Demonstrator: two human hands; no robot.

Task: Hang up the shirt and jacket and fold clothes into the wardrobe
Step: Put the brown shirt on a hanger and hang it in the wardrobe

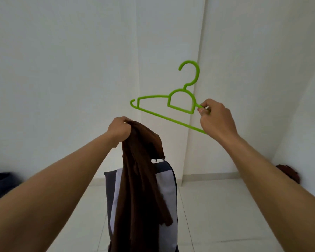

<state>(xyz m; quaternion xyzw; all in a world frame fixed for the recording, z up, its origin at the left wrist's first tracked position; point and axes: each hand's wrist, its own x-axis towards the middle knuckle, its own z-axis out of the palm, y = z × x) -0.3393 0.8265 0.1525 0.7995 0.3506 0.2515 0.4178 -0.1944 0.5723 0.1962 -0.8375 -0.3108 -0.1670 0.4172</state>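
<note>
The brown garment (140, 188) hangs bunched from the left hand (119, 129), in front of a grey-and-white item (168, 180) and above the floor (216, 206); the hanger (171, 104) is held up to its right, apart from it; to thread it well, the collar likely needs opening first, then the hanger's free end slid into one shoulder; both arms reach forward, raised; the left fingers curl round the cloth; the right hand (216, 119) has its fingers (204, 110) pinching the hanger's near end
</note>
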